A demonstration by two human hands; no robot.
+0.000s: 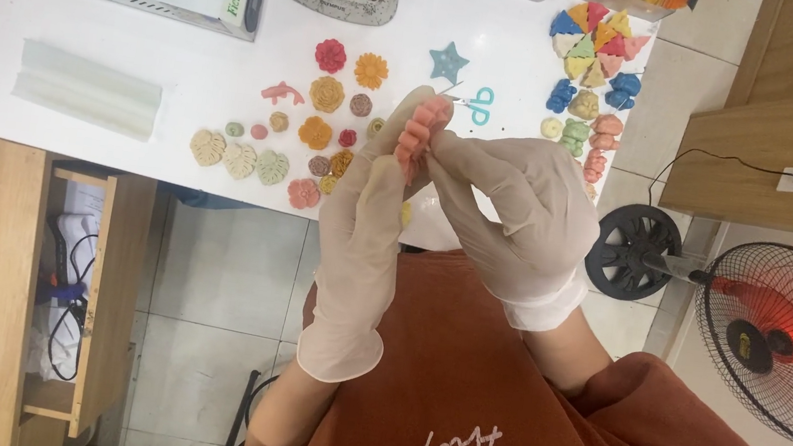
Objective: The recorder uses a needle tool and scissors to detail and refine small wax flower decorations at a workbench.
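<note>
A pink scalloped piece (421,133), shaped like a small ridged flower or shell, is held up in front of the chest, just above the near edge of the white table (193,77). It is gripped along its left side by the gloved left hand (364,239), whose fingers are curled around it. The gloved right hand (519,213) is pinched against its right edge with thumb and fingertips closed on the material.

The step in hand appears to be trimming or smoothing the rim of the piece by finger work. Judging from this, the next move would call for a small, light pinch, so that the scallops are not crushed.

On the table beyond, many finished coloured pieces are laid out: flowers (328,94), 3 pale leaves (241,160) and a blue star (449,61). Small blue-handled scissors (478,105) lie just beside the held piece. A floor fan (781,336) stands at the right.
</note>
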